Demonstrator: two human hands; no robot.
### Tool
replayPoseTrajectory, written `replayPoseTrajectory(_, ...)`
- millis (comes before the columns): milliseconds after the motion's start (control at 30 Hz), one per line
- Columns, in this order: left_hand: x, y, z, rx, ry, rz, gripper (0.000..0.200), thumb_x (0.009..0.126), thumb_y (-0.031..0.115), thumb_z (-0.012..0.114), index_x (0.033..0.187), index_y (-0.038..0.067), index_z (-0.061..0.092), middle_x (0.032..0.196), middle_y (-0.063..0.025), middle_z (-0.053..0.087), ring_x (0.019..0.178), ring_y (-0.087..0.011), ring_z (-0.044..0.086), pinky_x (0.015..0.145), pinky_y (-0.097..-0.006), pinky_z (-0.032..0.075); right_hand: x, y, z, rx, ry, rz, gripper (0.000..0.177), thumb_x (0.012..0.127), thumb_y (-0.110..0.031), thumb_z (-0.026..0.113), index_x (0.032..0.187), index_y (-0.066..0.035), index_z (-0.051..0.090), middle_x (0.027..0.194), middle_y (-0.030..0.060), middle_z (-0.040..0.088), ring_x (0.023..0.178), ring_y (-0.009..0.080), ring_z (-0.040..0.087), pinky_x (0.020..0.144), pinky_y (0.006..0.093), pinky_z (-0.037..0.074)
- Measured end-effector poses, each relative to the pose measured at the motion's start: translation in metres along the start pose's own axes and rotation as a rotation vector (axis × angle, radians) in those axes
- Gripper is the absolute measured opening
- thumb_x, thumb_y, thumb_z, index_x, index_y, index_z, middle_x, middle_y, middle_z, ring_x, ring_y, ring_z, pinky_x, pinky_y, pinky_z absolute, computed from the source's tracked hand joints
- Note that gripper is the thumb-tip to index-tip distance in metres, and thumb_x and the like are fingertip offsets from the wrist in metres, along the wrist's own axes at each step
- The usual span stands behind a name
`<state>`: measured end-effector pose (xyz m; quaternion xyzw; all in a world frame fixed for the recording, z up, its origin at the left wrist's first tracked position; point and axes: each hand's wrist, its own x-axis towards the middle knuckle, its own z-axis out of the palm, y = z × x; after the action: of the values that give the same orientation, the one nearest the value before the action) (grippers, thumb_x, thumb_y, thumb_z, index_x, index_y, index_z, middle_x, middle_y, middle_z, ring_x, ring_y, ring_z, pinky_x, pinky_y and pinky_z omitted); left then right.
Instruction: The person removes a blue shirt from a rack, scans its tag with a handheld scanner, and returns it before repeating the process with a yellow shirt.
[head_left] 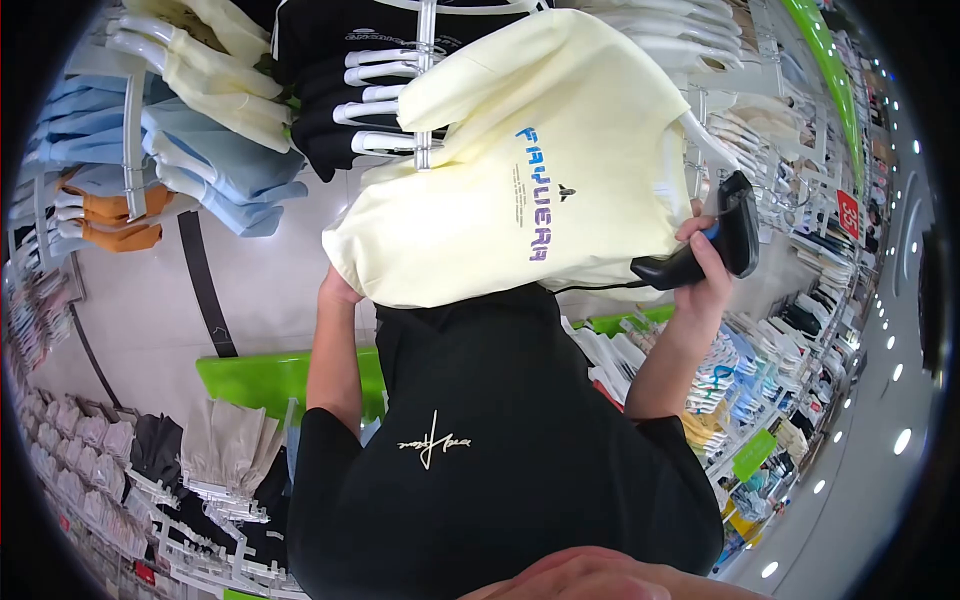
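A pale yellow T-shirt [450, 230] with a blue-to-purple printed word is spread in front of my body. At its hem on the left, my left hand [340, 288] grips the fabric, and its fingers are mostly hidden behind the cloth. My right hand [708, 262] is closed around a black barcode scanner [738, 225], close to the shirt's collar. Some of its fingertips reach the collar edge. From the scanner a black cable [590, 288] runs left below the shirt. A white hanger [708, 143] sticks out at the shirt's neck.
White hangers [385, 110] with black clothes hang on a rail just beyond the shirt. Light blue garments [215, 170] hang at the left. Behind my arms are a green panel [250, 385] and more clothes racks. A red price sign [848, 213] stands at the right.
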<state>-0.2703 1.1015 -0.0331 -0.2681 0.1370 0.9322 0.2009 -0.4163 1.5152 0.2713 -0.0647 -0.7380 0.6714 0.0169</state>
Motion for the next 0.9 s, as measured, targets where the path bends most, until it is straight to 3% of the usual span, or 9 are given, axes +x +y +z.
replayPoseTrajectory(200, 0.005, -0.013, 0.022, -0.001, -0.071, -0.052, 0.062, 0.106, 0.038, 0.06, 0.156, 0.006, 0.044, 0.15, -0.0157, 0.058, 0.132, -0.0313, 0.062, 0.109, -0.0485, 0.055, 0.009, 0.01, -0.004, 0.026, -0.047, 0.023, 0.054, 0.087, -0.006, 0.069, 0.139, -0.001, 0.055, 0.088, 0.0109, 0.068, 0.089, 0.0188, 0.065, 0.129, 0.0501, 0.023)
replayPoseTrajectory(300, -0.001, -0.022, 0.031, -0.047, -0.055, -0.074, 0.063, 0.103, 0.031, 0.065, 0.155, 0.004, 0.045, 0.149, -0.017, 0.059, 0.132, -0.0316, 0.062, 0.109, -0.0487, 0.055, 0.015, 0.02, -0.007, 0.154, -0.033, 0.122, 0.05, 0.086, -0.003, 0.07, 0.135, -0.001, 0.059, 0.089, 0.0109, 0.07, 0.093, 0.0177, 0.066, 0.129, 0.0485, 0.019)
replayPoseTrajectory(400, -0.017, -0.026, 0.061, -0.036, -0.021, -0.011, 0.066, 0.097, 0.02, 0.072, 0.153, -0.001, 0.045, 0.145, -0.0188, 0.061, 0.125, -0.03, 0.067, 0.105, -0.0459, 0.058, 0.022, 0.037, -0.01, 0.055, -0.074, 0.143, 0.048, 0.088, -0.007, 0.069, 0.134, -0.001, 0.057, 0.087, 0.0111, 0.068, 0.094, 0.0209, 0.064, 0.125, 0.0467, 0.028)
replayPoseTrajectory(467, -0.03, -0.03, 0.074, 0.004, 0.027, 0.064, 0.066, 0.096, 0.017, 0.072, 0.153, -0.003, 0.045, 0.143, -0.0196, 0.062, 0.124, -0.0312, 0.068, 0.105, -0.0465, 0.058, 0.022, 0.059, -0.014, 0.072, -0.07, 0.267, 0.03, 0.089, -0.007, 0.068, 0.118, -0.001, 0.062, 0.089, 0.0108, 0.067, 0.096, 0.0202, 0.063, 0.126, 0.0439, 0.026)
replayPoseTrajectory(533, -0.039, -0.032, 0.075, 0.013, 0.04, 0.127, 0.066, 0.096, 0.016, 0.072, 0.152, -0.003, 0.045, 0.142, -0.02, 0.062, 0.123, -0.0319, 0.068, 0.104, -0.0471, 0.058, 0.023, 0.078, -0.005, 0.038, -0.138, 0.32, 0.027, 0.09, -0.007, 0.068, 0.116, -0.001, 0.063, 0.091, 0.0107, 0.068, 0.096, 0.0197, 0.063, 0.119, 0.0407, 0.034)
replayPoseTrajectory(600, -0.047, -0.034, 0.079, -0.005, 0.011, 0.179, 0.066, 0.096, 0.016, 0.072, 0.152, -0.003, 0.045, 0.143, -0.0198, 0.062, 0.123, -0.0322, 0.068, 0.104, -0.0478, 0.058, 0.023, 0.092, -0.001, 0.049, -0.176, 0.406, 0.02, 0.091, -0.007, 0.072, 0.109, -0.001, 0.066, 0.094, 0.0103, 0.069, 0.097, 0.0192, 0.065, 0.094, 0.0323, 0.047)
replayPoseTrajectory(900, -0.084, -0.056, 0.137, 0.055, -0.131, 0.41, 0.062, 0.099, 0.018, 0.065, 0.153, -0.004, 0.044, 0.145, -0.0205, 0.061, 0.126, -0.033, 0.066, 0.107, -0.0477, 0.056, 0.017, 0.143, -0.021, 0.29, -0.216, 0.54, 0.017, 0.089, -0.01, 0.077, 0.102, -0.005, 0.067, 0.094, 0.0073, 0.071, 0.095, 0.0159, 0.066, 0.087, 0.0298, 0.048)
